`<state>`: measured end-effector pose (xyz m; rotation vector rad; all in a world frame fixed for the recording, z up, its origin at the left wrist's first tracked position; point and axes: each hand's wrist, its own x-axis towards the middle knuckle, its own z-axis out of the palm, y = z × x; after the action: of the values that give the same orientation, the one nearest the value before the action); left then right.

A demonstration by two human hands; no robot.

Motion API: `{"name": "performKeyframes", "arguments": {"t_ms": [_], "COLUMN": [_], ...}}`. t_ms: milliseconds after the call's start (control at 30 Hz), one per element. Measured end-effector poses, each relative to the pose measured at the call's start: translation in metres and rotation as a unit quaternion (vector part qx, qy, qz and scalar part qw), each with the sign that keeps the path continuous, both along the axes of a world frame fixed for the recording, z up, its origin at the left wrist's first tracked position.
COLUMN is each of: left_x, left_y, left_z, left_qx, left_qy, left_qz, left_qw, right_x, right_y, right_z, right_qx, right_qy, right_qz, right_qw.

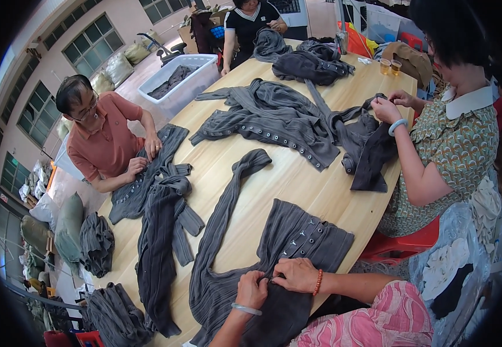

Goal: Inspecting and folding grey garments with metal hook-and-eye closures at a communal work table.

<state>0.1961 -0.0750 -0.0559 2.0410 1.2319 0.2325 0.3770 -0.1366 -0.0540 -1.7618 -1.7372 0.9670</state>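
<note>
In front of me a dark grey ribbed cardigan (228, 289) lies spread on the wooden table, one long sleeve stretched away toward the middle. Its placket (303, 238) carries round buttons and several small light metallic bits. My left hand (252, 291), with a pale bangle at the wrist, pinches the cardigan's front edge. Right beside it, my right hand (296, 274), wearing a beaded bracelet, grips the same edge with bent fingers. The fingertips nearly meet, and the exact spot between them is hidden.
Around the wooden table (251, 202), co-workers handle similar garments: a person in an orange shirt (112, 133), one in a green patterned top (453, 144), one in black (245, 34). Grey garments (268, 115) cover the far side. Two cups (391, 66) stand far right; a white bin (178, 78) stands beyond.
</note>
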Motion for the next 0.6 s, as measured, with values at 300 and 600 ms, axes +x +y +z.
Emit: {"name": "performKeyframes", "arguments": {"t_ms": [300, 600], "left_x": [-0.003, 0.039], "left_y": [0.010, -0.006], "left_z": [0.010, 0.023], "left_qx": [0.124, 0.223], "left_qy": [-0.008, -0.004], "left_qz": [-0.002, -0.039], "left_qw": [0.992, 0.974], "right_x": [0.033, 0.034], "right_y": [-0.013, -0.016], "right_z": [0.009, 0.005], "right_qx": [0.140, 0.151], "right_qy": [0.002, -0.013], "right_qz": [-0.015, 0.004], "right_qw": [0.990, 0.988]}}
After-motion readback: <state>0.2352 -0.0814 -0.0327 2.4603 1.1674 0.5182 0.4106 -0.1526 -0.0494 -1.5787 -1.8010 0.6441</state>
